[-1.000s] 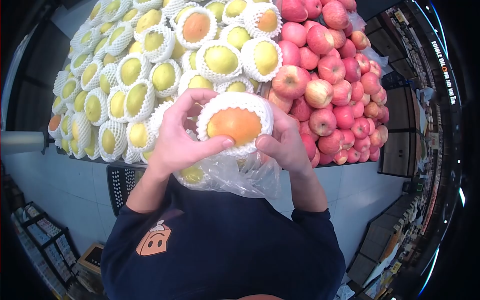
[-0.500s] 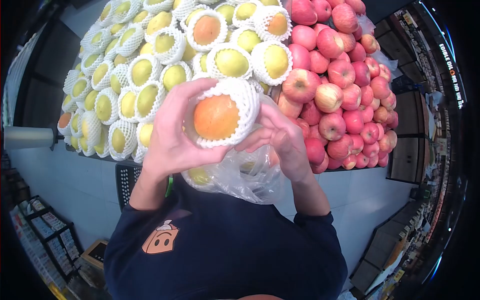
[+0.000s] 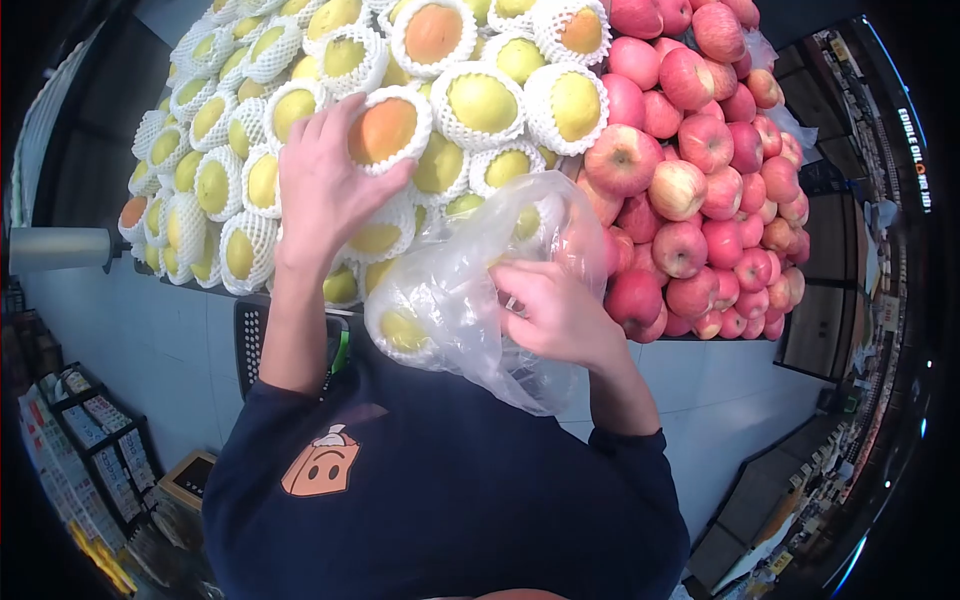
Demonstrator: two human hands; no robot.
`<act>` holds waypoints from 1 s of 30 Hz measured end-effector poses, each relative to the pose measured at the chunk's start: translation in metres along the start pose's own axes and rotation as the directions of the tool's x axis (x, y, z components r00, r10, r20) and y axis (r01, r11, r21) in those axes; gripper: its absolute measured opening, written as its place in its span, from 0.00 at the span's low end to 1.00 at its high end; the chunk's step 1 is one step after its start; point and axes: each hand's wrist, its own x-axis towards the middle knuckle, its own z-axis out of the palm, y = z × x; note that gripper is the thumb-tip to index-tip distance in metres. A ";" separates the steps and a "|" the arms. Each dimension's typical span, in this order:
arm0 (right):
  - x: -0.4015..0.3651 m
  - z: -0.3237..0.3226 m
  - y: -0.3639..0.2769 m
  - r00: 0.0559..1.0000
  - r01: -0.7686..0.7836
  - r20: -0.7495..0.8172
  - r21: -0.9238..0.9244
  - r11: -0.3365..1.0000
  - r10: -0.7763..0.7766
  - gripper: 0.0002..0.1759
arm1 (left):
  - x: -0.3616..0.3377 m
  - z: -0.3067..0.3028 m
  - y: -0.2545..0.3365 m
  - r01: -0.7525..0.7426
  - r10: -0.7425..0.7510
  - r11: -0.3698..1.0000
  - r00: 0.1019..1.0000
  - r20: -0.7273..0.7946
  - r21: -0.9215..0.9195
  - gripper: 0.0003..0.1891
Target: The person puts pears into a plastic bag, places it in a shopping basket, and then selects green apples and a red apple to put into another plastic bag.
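Observation:
My left hand [image 3: 325,190] is curved around an orange-skinned fruit [image 3: 383,131] in a white foam net, at the front of the pile of yellow-green, pear-like fruits [image 3: 483,103] in similar nets. A clear plastic bag [image 3: 450,270] hangs between my arms, with the fingers of my right hand [image 3: 550,312] closed on its side. Through the film shows a netted yellow-green fruit [image 3: 403,328] low on the left. Whatever else the bag holds is blurred by the plastic.
Red apples [image 3: 680,250] are heaped to the right of the netted fruits. A dark basket [image 3: 250,345] is beside my left forearm. At the far left sticks out a pale roll [image 3: 60,247]. Shelves [image 3: 105,450] stand at the lower left, and more line the right side.
The orange fruit was between both hands above the bag. My left hand has carried it up and left to the pile, while my right hand has come down onto the bag.

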 end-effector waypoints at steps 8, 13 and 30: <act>0.017 0.057 0.014 0.988 0.153 -0.018 -0.061 0.986 -0.154 0.24 | -0.008 -0.013 0.004 -0.022 0.016 0.985 0.999 -0.035 -0.170 0.38; 0.029 0.050 -0.016 0.999 0.040 0.024 -0.011 0.999 -0.040 0.31 | -0.028 -0.019 0.002 -0.034 -0.063 0.831 0.986 -0.154 -0.556 0.28; 0.050 0.073 0.006 0.959 0.275 -0.002 -0.242 0.931 -0.284 0.25 | -0.051 -0.019 0.004 -0.007 -0.228 0.575 0.959 -0.168 -0.818 0.13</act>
